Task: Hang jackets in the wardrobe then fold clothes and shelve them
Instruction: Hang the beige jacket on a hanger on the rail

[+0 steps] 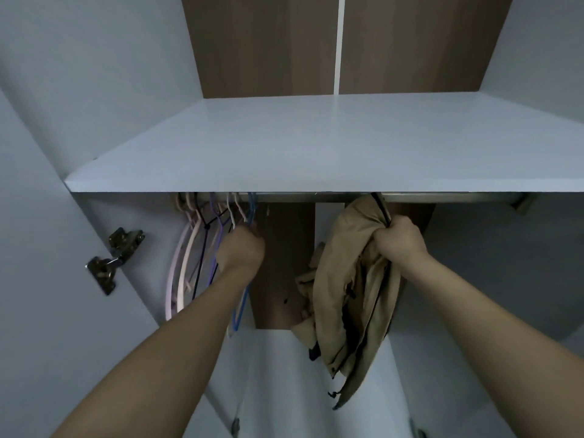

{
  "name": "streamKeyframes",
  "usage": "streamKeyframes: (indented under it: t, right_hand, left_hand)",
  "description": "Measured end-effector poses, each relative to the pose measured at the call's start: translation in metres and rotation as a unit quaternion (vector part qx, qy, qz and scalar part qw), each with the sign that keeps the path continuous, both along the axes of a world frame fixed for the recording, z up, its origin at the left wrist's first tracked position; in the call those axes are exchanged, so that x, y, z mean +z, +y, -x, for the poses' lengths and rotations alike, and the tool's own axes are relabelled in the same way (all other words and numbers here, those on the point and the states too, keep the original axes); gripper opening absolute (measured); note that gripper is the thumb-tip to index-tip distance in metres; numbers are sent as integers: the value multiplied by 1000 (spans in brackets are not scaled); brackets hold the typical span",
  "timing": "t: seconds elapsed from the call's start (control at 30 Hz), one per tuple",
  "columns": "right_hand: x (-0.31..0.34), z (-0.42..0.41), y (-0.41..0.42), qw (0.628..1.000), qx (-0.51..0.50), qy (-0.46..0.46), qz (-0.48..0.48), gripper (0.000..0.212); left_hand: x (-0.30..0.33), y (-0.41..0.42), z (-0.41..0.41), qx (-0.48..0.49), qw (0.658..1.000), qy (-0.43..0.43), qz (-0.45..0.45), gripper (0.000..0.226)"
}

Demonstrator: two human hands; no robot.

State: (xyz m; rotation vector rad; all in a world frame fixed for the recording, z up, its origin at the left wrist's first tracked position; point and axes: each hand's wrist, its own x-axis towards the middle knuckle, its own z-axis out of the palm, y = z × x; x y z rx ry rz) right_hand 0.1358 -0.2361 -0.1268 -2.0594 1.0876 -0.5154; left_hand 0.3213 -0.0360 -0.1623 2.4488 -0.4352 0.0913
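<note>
Right hand (398, 239) grips bunched tan jacket (350, 289); left hand (240, 251) seemingly pinches blue hanger (252, 206).

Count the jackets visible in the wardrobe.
1: a tan jacket under the shelf, right of center, gripped at its top by the right hand. Others may be hidden outside the view.

Under the shelf (316, 147) runs the rail (442, 196): hangers (202, 248) bunched at its left end, jacket (354, 279) hanging right of them, well apart.

Right hand (398, 236) grips tan jacket (349, 279); left hand (240, 249) grips blue hanger (252, 210).
</note>
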Motion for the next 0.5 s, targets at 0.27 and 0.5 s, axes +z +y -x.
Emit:
streamKeyframes:
  t: [0.27,0.5]
  right_hand:
    - [-8,-4,-9,998,15,-48,-46,24]
    - [-46,12,-16,998,-2,8,-59,35]
  left_hand:
    - [33,47,101,-40,998,-46,-36,45]
    - [64,87,220,-66,995,-20,-72,45]
